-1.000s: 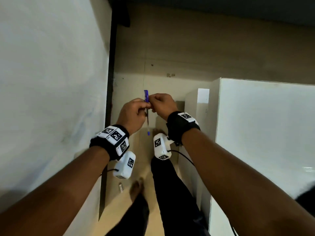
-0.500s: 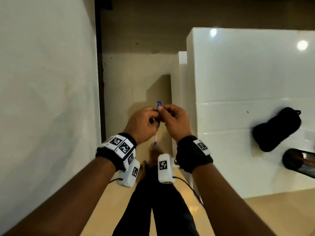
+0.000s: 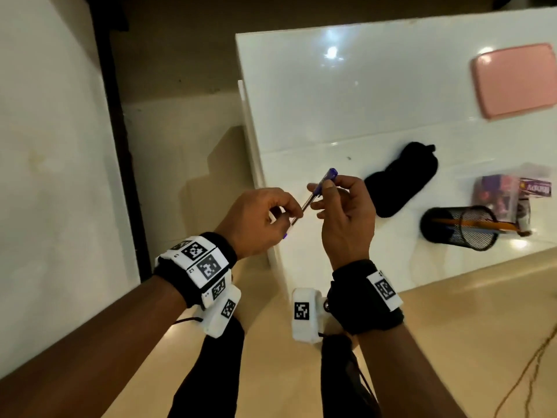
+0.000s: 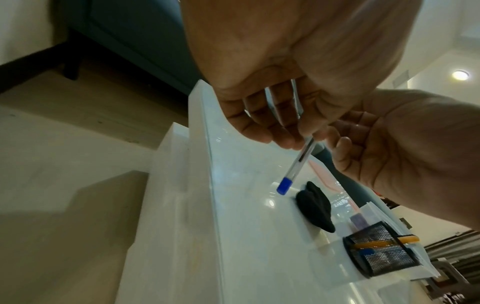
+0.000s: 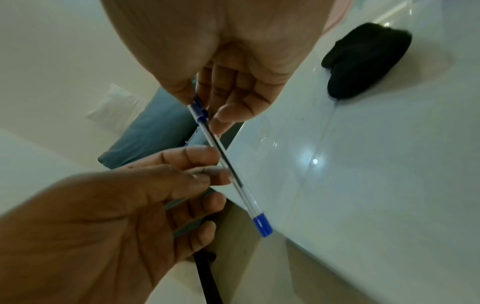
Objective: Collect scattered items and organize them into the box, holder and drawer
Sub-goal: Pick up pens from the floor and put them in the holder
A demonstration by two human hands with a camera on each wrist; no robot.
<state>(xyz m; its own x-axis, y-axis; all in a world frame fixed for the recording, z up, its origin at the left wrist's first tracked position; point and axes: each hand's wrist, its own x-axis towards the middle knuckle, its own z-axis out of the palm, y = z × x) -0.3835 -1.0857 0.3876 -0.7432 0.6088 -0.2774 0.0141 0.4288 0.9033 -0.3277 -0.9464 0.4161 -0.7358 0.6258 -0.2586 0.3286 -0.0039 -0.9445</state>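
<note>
A clear pen [image 3: 313, 196] with a blue cap slants between my two hands above the white table's [image 3: 376, 95] left edge. My right hand [image 3: 324, 194] pinches its capped end [image 5: 198, 108]. My left hand [image 3: 289, 212] pinches the barrel lower down [image 5: 228, 170], and the blue end plug [image 5: 262, 225] sticks out free. The pen [image 4: 298, 162] runs out from my left hand's fingertips [image 4: 288, 142] in the left wrist view. A black mesh holder [image 3: 461, 227] with yellow pencils in it lies on its side to the right.
A black pouch [image 3: 401, 179] lies on the table just beyond my right hand. Further right are a clear packet with coloured items [image 3: 506, 191] and a flat pink lid [image 3: 515, 79]. A floor gap [image 3: 187, 152] separates the table from a white surface [image 3: 51, 146] on the left.
The view has swung right, so the table with the pouch, holder and pink lid is now in sight. Both hands carried the pen over the table's edge, and it tilted from upright to slanting.
</note>
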